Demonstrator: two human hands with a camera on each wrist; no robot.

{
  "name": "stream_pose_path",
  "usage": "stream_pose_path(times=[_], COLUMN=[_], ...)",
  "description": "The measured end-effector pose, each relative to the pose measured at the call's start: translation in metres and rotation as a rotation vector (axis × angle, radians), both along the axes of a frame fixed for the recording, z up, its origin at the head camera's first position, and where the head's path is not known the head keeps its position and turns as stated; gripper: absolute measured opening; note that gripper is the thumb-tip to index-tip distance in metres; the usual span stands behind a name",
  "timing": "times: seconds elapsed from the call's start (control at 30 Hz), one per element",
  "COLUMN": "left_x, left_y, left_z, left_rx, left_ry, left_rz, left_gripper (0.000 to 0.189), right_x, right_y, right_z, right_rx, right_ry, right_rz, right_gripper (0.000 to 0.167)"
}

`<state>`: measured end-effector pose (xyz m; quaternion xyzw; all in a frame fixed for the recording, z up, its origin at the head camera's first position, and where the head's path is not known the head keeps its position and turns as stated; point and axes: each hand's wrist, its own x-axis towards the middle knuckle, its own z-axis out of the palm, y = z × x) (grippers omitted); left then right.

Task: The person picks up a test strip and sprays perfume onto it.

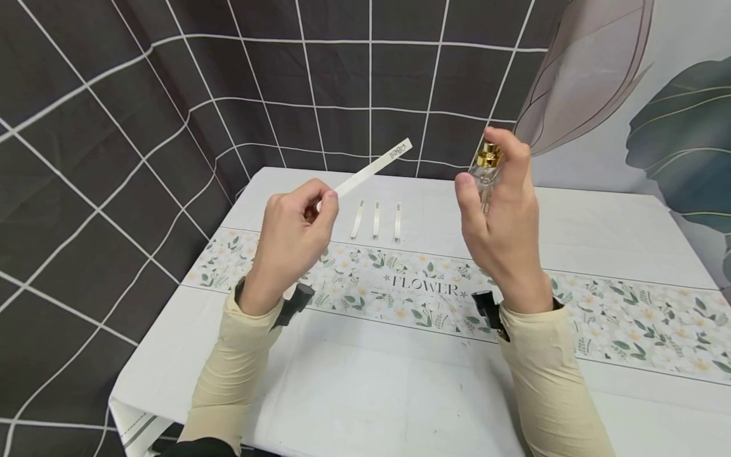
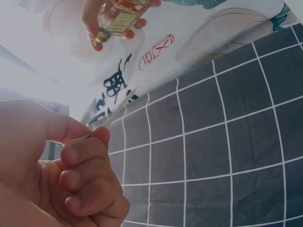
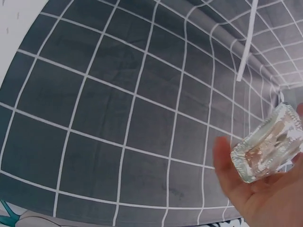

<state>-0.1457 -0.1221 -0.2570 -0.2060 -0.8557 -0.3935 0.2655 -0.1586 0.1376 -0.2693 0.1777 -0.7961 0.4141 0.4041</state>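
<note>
My left hand [image 1: 299, 238] pinches a white perfume test strip [image 1: 374, 167] between thumb and fingers; its printed end points up and to the right. In the left wrist view the strip [image 2: 120, 108] appears almost edge-on. My right hand [image 1: 505, 222] grips a clear glass perfume bottle [image 1: 485, 178] with a gold neck, its index finger on the sprayer top. A pale label shows on the bottle [image 2: 124, 19] in the left wrist view. The bottle's thick glass base [image 3: 270, 146] faces the right wrist camera. Strip and bottle are held apart above the table.
Three more paper strips, the left [image 1: 357, 219], middle [image 1: 376, 220] and right [image 1: 398, 221], lie side by side on the white-covered table [image 1: 400, 381]. A floral runner band [image 1: 422, 285] crosses it. Dark grid-patterned cloth [image 1: 342, 76] hangs behind and at the left.
</note>
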Motion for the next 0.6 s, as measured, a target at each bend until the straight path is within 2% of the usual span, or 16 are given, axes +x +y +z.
stream_pose_path(times=[0.17, 0.37, 0.6], left_x=[-0.003, -0.009, -0.02], left_y=[-0.001, -0.003, -0.006], left_z=[-0.001, -0.001, -0.005], left_rx=[0.02, 0.048, 0.084], left_ry=[-0.044, -0.113, -0.193], left_rz=[0.016, 0.019, 0.011], left_gripper=[0.018, 0.017, 0.018], right_x=[0.003, 0.01, 0.014], right_y=[0.002, 0.003, 0.004], right_z=[0.004, 0.008, 0.011], right_rx=[-0.012, -0.021, -0.009], right_ry=[-0.022, -0.049, -0.038], right_rz=[0.061, 0.078, 0.082], right_gripper=[0.048, 0.052, 0.053])
